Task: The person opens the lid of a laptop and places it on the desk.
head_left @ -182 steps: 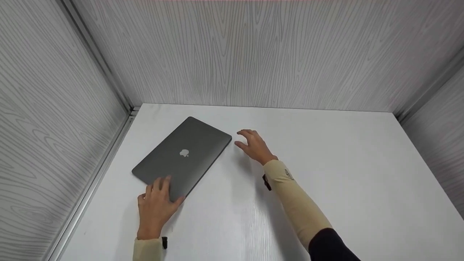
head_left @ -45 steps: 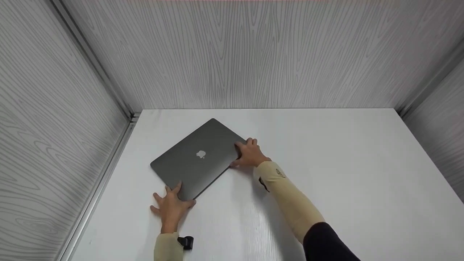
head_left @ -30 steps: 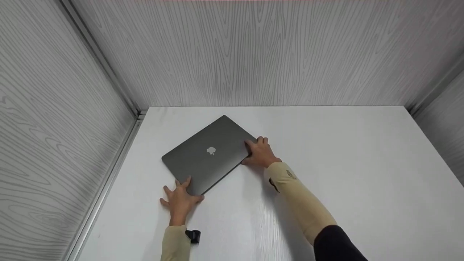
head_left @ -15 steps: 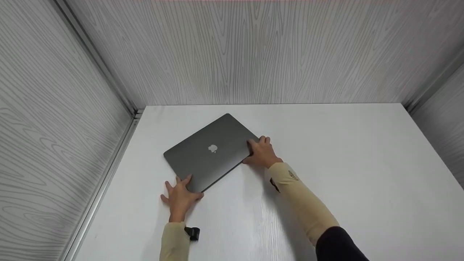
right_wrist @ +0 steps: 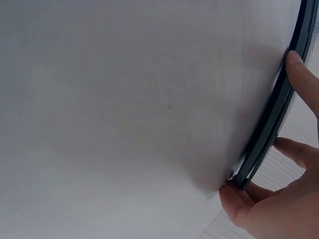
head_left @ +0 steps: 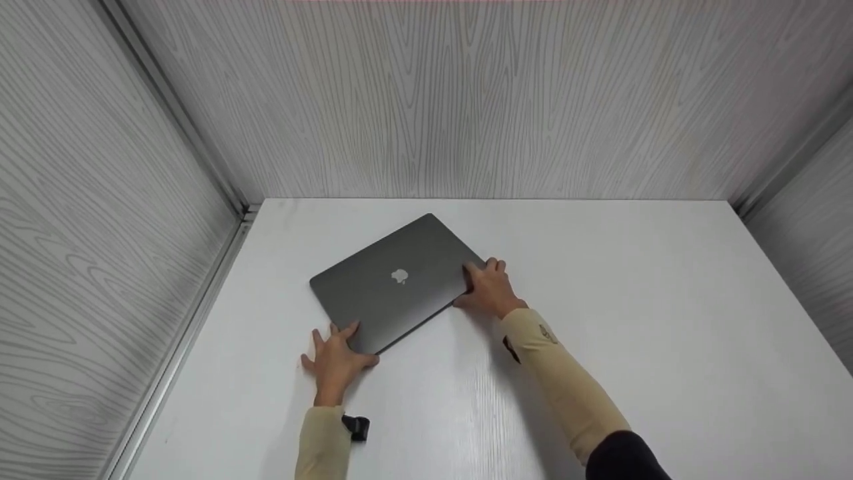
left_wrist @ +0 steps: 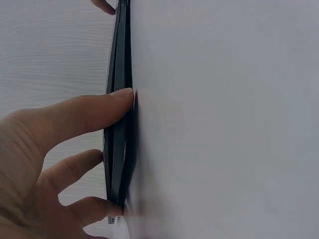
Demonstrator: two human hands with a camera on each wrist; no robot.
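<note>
A closed dark grey laptop with a pale apple logo lies on the white table, turned at a slant. At its near left corner, my left hand holds it, thumb along the front edge and index finger on the lid, other fingers spread. My right hand grips the right corner, its index finger on the lid and its thumb at the front edge. The left wrist view shows the left thumb across the thin edge of the laptop. In the right wrist view, curled fingertips reach round the laptop's end.
The white table is bounded by a grey wood-grain panel behind it. Similar panels stand left and right, with a metal rail along the left side. A black wrist strap sits on the left sleeve.
The right hand, apart from the laptop at first, has come to grip its right corner. The laptop has moved right and turned clockwise, the left hand moving with it; lately this motion is slight.
</note>
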